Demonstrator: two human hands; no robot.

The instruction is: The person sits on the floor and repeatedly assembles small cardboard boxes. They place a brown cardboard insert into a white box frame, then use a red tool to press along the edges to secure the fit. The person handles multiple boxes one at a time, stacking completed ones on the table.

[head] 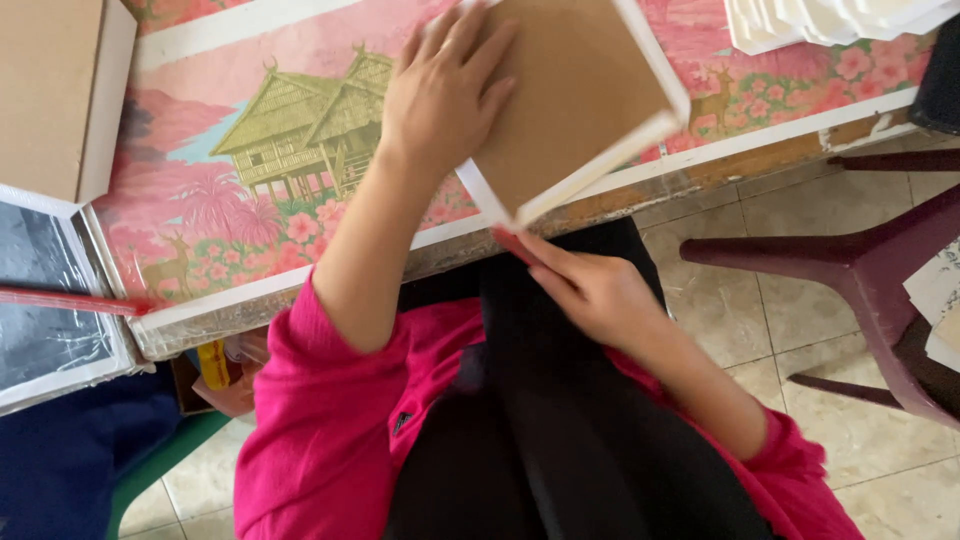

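A square brown cardboard box with white edges (580,100) lies on the table, one corner jutting past the front edge. My left hand (440,90) rests flat on its brown face, fingers spread. My right hand (590,290) is below the table edge, at the box's near corner, pinching a thin red tool (512,243) against the white edge. What kind of tool it is I cannot tell. Both sleeves are bright pink.
The table wears a pink cloth with a hut and flowers (270,150). Another brown box (55,95) stands at far left above a plastic-covered one (50,310). White folded pieces (830,20) lie at top right. A dark maroon stool (870,270) stands right.
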